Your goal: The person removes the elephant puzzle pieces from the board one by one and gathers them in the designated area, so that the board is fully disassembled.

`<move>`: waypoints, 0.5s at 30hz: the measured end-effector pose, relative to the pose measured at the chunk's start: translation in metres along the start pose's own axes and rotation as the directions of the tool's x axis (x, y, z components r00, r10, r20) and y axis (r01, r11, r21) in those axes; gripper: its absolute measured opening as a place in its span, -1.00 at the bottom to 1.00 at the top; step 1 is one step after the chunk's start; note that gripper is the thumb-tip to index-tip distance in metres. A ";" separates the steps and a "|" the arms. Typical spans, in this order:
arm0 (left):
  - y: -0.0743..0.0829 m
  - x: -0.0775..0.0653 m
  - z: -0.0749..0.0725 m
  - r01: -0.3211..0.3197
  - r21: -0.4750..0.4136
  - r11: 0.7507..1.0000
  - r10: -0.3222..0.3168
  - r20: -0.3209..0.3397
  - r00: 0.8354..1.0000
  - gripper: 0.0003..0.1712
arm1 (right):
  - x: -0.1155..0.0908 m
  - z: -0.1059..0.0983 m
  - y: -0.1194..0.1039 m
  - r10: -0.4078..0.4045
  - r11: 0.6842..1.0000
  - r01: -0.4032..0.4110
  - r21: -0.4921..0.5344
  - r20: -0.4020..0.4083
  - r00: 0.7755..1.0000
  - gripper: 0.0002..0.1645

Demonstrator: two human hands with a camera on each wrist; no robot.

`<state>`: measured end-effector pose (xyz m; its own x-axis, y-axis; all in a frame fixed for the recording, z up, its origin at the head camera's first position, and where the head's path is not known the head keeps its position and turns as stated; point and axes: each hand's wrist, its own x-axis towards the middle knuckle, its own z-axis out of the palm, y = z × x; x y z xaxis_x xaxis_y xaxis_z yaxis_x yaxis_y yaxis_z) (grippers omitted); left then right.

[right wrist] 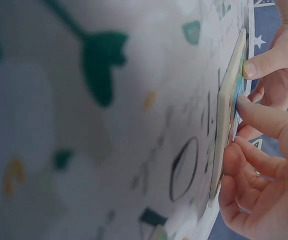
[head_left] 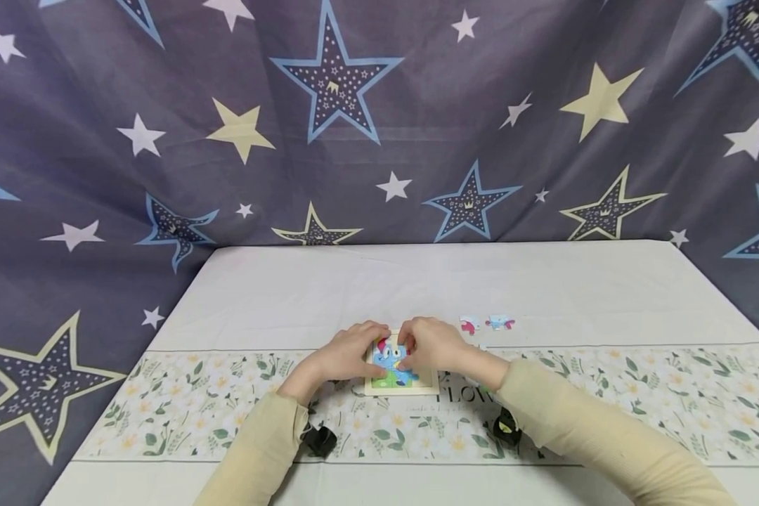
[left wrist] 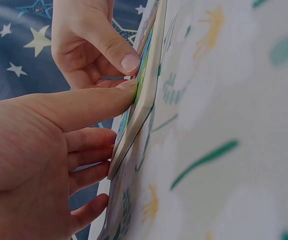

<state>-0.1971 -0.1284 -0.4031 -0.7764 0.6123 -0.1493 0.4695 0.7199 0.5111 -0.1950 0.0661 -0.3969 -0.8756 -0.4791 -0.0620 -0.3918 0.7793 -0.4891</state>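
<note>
A small jigsaw puzzle in a pale wooden tray (head_left: pixel 395 391) lies on the table, with a blue cartoon figure on green filling its left part. Bare wood shows at the tray's right side. My left hand (head_left: pixel 348 351) holds the tray at the left, its thumb on the picture and its fingers along the far left edge. From the right, my right hand (head_left: pixel 433 343) reaches over the tray and pinches a puzzle piece between thumb and fingers, low against the picture. Most of that piece is hidden by the fingers. Both thumbs are close together in the left wrist view.
Beyond my right hand lie two loose pieces, a pink and white one (head_left: pixel 469 324) and a blue and pink one (head_left: pixel 500 322). A floral printed band crosses the white tablecloth (head_left: pixel 278 288). Behind the table hangs a dark star-patterned curtain (head_left: pixel 379 154).
</note>
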 end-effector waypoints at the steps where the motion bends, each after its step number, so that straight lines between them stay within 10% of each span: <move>1: 0.000 0.000 0.000 0.000 -0.001 1.000 0.000 -0.001 1.000 -0.22 | 0.000 0.000 0.000 0.001 1.000 -0.001 0.002 -0.002 1.000 -0.66; 15: 0.003 0.000 -0.001 0.006 0.019 1.000 -0.006 -0.001 1.000 -0.41 | -0.003 -0.002 -0.003 -0.021 1.000 0.021 -0.001 -0.012 1.000 -0.69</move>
<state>-0.1959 -0.1268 -0.4004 -0.7794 0.6080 -0.1512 0.4733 0.7295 0.4937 -0.1918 0.0662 -0.3936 -0.8706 -0.4903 -0.0410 -0.4103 0.7696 -0.4893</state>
